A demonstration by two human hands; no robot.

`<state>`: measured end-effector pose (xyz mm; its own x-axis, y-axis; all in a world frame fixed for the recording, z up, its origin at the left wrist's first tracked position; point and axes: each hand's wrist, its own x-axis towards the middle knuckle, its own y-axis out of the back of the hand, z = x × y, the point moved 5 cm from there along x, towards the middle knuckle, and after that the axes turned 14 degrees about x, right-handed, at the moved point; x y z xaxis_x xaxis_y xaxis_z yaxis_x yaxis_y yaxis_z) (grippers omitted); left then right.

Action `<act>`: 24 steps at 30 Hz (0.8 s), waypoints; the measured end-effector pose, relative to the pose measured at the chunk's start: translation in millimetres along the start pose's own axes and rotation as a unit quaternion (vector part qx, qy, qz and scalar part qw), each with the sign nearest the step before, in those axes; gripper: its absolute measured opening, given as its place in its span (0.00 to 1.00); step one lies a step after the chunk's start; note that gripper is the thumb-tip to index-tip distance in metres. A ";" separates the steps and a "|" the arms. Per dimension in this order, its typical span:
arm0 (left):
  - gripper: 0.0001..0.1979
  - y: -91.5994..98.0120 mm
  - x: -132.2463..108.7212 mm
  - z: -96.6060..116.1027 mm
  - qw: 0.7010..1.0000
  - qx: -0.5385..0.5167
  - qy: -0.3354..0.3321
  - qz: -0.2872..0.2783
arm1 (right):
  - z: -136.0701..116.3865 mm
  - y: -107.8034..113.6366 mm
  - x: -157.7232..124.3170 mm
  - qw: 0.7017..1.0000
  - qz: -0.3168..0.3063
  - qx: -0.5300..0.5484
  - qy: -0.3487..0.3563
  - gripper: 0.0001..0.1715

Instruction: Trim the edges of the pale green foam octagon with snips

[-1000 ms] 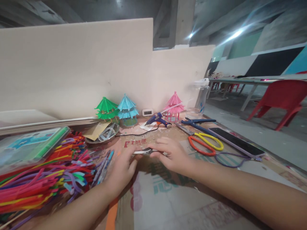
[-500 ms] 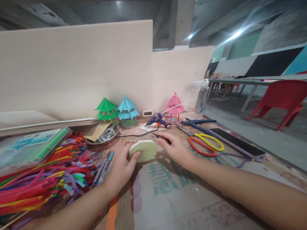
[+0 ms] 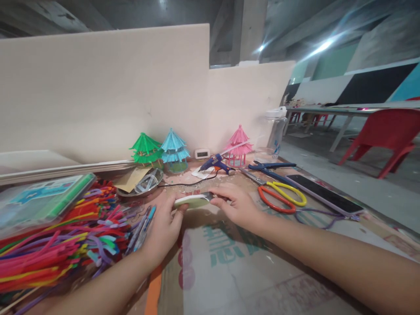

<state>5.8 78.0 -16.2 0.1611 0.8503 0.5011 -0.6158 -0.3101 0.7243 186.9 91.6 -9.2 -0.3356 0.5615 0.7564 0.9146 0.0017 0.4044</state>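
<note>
A pale green disc with a white edge [image 3: 193,201] is tilted nearly edge-on above the cardboard. My left hand [image 3: 166,221] pinches its left side, thumb underneath. Closed at the disc's right end, my right hand [image 3: 236,203] grips a small dark tool [image 3: 207,196] whose tip meets the disc's edge; what kind of tool it is, I cannot make out. Behind the hands lies a blue glue gun [image 3: 217,164] with a black cord. Green [image 3: 146,149], light blue [image 3: 174,151] and pink [image 3: 240,146] small pavilions stand along the white panel.
Colourful pipe cleaners [image 3: 49,253] and a plastic case [image 3: 42,201] cover the left. Pens [image 3: 142,229] lie beside my left wrist. To the right are scissors [image 3: 278,197], blue pliers [image 3: 272,167], a phone [image 3: 324,194] and a bottle [image 3: 275,133].
The disc has tipped from showing its green face to nearly edge-on. My right hand has moved slightly left, bringing the dark tool against the disc.
</note>
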 end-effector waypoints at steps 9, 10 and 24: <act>0.08 -0.1 -2.1 1.3 1.000 0.010 -0.010 -0.003 | -9.3 0.6 1.0 0.999 -0.006 -0.027 0.038 0.15; 0.08 0.1 -2.0 1.5 1.000 0.009 -0.011 -0.001 | -9.5 1.1 1.2 0.999 -0.003 -0.026 0.043 0.15; 0.10 1.7 -0.5 2.3 1.000 -0.009 -0.010 0.004 | -8.8 2.9 1.7 0.999 -0.003 -0.012 0.052 0.17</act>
<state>6.5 76.1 -14.1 0.1718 0.8387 0.5167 -0.6306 -0.3093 0.7118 187.0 85.3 -2.2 -0.3642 0.4721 0.8028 0.9070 -0.0158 0.4208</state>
